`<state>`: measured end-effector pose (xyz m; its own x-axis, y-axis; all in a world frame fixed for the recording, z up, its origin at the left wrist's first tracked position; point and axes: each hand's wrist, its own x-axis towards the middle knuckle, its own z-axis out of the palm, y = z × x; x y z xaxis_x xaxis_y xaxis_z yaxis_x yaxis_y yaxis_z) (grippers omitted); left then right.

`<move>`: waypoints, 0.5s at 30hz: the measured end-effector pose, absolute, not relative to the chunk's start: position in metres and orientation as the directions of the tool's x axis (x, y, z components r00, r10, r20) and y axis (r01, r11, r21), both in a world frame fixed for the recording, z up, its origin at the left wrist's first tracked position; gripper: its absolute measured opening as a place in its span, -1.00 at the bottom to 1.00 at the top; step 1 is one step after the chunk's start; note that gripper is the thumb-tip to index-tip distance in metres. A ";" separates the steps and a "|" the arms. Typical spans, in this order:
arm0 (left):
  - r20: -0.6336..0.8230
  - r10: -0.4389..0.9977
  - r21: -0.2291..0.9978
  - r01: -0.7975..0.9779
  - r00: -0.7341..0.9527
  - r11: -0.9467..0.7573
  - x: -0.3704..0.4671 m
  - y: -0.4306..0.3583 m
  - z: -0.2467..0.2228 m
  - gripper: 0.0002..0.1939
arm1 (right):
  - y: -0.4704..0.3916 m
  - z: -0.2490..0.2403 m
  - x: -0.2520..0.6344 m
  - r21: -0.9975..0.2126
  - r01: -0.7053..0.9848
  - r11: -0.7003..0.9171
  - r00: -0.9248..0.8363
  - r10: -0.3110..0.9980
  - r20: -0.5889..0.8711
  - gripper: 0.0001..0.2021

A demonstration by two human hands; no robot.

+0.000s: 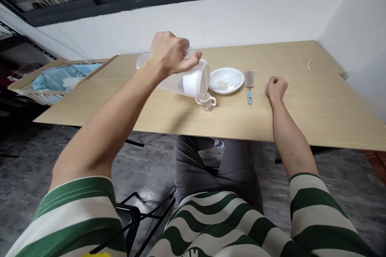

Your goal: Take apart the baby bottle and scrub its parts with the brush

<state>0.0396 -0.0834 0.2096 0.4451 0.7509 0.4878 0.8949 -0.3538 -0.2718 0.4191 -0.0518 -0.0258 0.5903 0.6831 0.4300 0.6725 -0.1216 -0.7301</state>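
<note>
My left hand (173,53) is wrapped round the handle of a clear pitcher (171,84) with a white lid (197,79). The pitcher is tipped to the right, its lid end just above a small clear bottle (207,105) with two cream handles that stands on the table. Whether liquid is flowing cannot be made out. My right hand (277,87) rests on the table as a fist, with nothing visible in it. Between the hands are a white plate (214,85) holding small clear and white pieces, and a brush (250,78) with a blue handle.
The wooden table (328,104) runs across the view, against a white wall. A thin pale strip (309,64) lies at its back right. At the left is a crib (60,80) with blue cloth. A black chair (128,217) stands below the table.
</note>
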 end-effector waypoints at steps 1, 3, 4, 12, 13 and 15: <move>0.492 0.741 -0.280 0.889 0.457 -0.362 0.039 -0.083 0.209 -0.51 | -0.052 -0.026 0.419 -0.730 0.673 -0.121 0.591 0.682 0.431 -0.66; 0.489 0.737 -0.289 0.884 0.466 -0.367 0.039 -0.082 0.210 -0.52 | -0.051 -0.026 0.419 -0.732 0.672 -0.117 0.591 0.680 0.434 -0.66; 0.480 0.746 -0.288 0.886 0.461 -0.363 0.039 -0.083 0.210 -0.52 | -0.050 -0.027 0.420 -0.733 0.671 -0.115 0.592 0.679 0.435 -0.66; 0.441 0.801 -0.240 0.913 0.404 -0.329 0.037 -0.088 0.212 -0.56 | -0.048 -0.030 0.421 -0.723 0.681 -0.117 0.582 0.686 0.437 -0.66; 0.443 0.798 -0.247 0.911 0.409 -0.329 0.036 -0.087 0.211 -0.56 | -0.048 -0.031 0.422 -0.722 0.682 -0.119 0.583 0.684 0.438 -0.66; 0.458 0.781 -0.258 0.904 0.425 -0.341 0.034 -0.085 0.209 -0.55 | -0.047 -0.031 0.422 -0.719 0.685 -0.120 0.583 0.682 0.442 -0.66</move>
